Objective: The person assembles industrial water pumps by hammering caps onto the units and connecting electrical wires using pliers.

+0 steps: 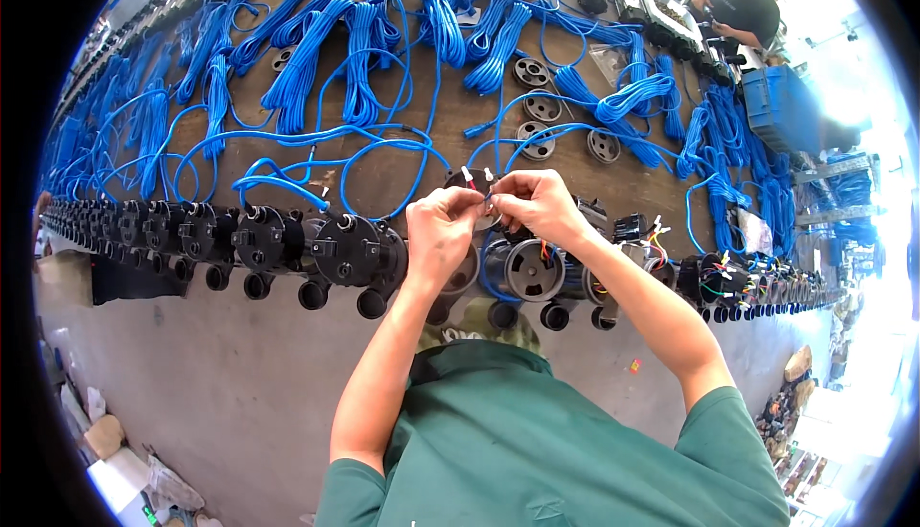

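Above the table's near edge, my left hand [443,228] and my right hand [540,203] meet with thumbs and fingertips pinched together. Thin wires are between their fingertips, though the exact joint is hidden by the fingers. Two small wire connectors [469,178], one with a red part and both pale-tipped, stick up just beyond the fingers. Behind them lies a dark round cover, partly hidden by my hands. A cylindrical motor housing [535,270] with a grey slotted end faces me below my right hand. Blue cables [548,131] loop in close to my fingers from the far side.
A row of black capped motors [347,250] lines the table edge on the left. Uncapped motors with coloured wires [656,235] continue to the right. Bundled blue cables [360,62] and round metal covers [542,106] lie beyond. Another person [743,5] works beside a blue crate [788,107].
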Demonstrator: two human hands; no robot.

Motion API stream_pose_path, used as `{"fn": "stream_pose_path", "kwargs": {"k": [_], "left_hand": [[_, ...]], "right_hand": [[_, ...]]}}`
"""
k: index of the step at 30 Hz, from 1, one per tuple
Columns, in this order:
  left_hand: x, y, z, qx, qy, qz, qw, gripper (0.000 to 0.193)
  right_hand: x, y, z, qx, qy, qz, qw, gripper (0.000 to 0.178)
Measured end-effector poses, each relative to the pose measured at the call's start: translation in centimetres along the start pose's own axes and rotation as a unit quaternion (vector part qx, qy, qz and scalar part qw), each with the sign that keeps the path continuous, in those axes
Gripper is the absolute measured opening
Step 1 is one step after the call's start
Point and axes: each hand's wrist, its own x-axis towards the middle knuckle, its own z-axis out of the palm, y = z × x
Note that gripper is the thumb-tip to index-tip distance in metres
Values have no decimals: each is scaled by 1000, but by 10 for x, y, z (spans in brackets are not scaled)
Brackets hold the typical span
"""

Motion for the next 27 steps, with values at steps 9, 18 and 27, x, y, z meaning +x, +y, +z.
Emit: {"fn": "stream_pose_path", "kwargs": {"k": [9,18,27], "left_hand": [[0,-14,2,130,-10,99,987,11],[10,1,-5,98,-58,99,989,15],[6,12,4,206,-38,244,947,12]], "right_hand": [[-5,15,0,81,36,42,995,15],[5,0,-43,-525,-55,-453,718,50],[4,-24,-43,-530,-129,-444,711,26]]}}
